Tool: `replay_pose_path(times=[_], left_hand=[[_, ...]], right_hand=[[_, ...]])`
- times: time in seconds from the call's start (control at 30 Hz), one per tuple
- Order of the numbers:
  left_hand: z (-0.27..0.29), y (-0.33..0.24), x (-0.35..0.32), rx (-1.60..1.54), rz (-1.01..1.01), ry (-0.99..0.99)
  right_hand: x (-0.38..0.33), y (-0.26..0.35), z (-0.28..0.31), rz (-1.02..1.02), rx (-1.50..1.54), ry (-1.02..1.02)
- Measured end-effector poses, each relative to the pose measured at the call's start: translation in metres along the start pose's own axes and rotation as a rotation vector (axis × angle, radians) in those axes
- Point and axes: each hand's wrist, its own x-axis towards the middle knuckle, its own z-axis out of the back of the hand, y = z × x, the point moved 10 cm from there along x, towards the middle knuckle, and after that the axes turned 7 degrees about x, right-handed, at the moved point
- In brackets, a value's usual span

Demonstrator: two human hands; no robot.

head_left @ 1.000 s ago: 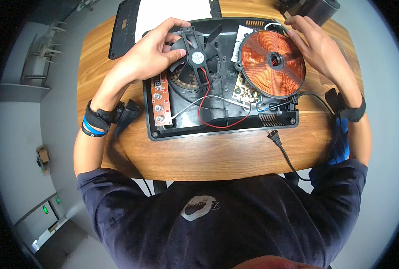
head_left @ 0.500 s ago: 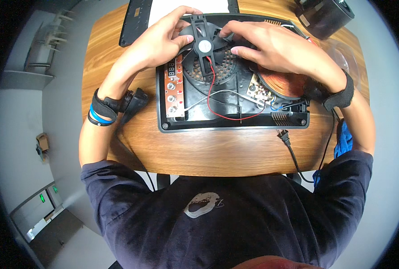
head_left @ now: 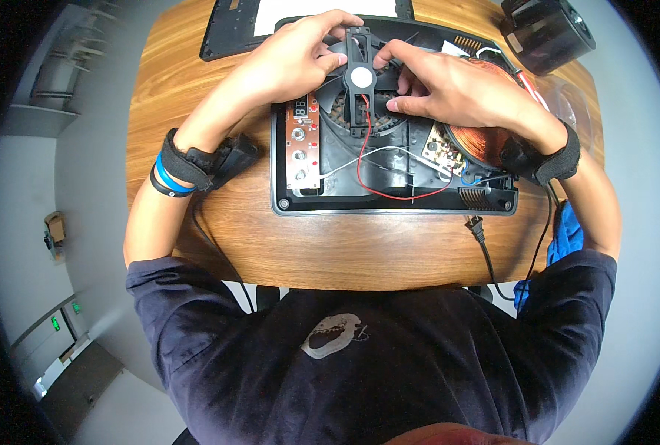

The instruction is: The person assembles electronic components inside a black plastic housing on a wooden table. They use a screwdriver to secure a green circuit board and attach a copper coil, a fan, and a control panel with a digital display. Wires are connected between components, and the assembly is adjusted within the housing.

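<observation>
A black cooling fan [head_left: 362, 78] with a bar-shaped bracket and a round white label sits over the round grille of an opened induction cooker's black housing [head_left: 389, 210]. My left hand [head_left: 296, 59] grips the fan's upper left side, thumb on the near side and fingers partly hidden behind the bracket. At the right side of the fan, my right hand [head_left: 448, 85] has its bent fingers and thumb around the blades; the exact contact is hard to see. A red wire [head_left: 360, 159] runs from the fan to a small circuit board [head_left: 442, 150].
A brown control board [head_left: 304, 152] lies along the housing's left side, a copper coil [head_left: 485, 137] at its right. Behind are a dark panel [head_left: 219, 33] and a black cylinder [head_left: 548, 33]. A power plug [head_left: 476, 226] rests near the front table edge.
The fan has shifted slightly right, and its bracket has turned a little clockwise to stand straighter. My right thumb has moved lower beside the blades. The whole view has shifted a little.
</observation>
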Motion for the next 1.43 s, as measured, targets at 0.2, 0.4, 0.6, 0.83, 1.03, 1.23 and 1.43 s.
replay_pose_path(times=[0.2, 0.4, 0.6, 0.83, 1.03, 1.23, 1.43], left_hand=[[0.005, -0.010, -0.007, 0.408, -0.175, -0.122], [0.013, -0.050, -0.024, 0.572, -0.225, 0.033], [-0.003, -0.047, -0.062, 0.712, -0.414, 0.186], [-0.032, -0.038, -0.075, 0.694, -0.335, 0.372], [-0.029, -0.039, -0.076, 0.676, -0.343, 0.325], [-0.026, -0.032, -0.075, 0.605, -0.372, 0.277], [-0.030, -0.031, -0.075, 0.655, -0.357, 0.292]], right_hand=[[0.001, -0.006, -0.003, -0.008, 0.042, -0.020], [-0.001, -0.009, 0.007, 0.012, -0.077, -0.104], [-0.008, -0.010, 0.014, 0.091, -0.131, -0.226], [-0.003, -0.012, 0.013, 0.055, -0.163, -0.188], [-0.002, -0.005, 0.006, 0.145, -0.125, -0.204], [0.005, 0.007, 0.009, 0.214, -0.147, -0.214], [0.009, -0.003, 0.001, 0.111, 0.063, -0.154]])
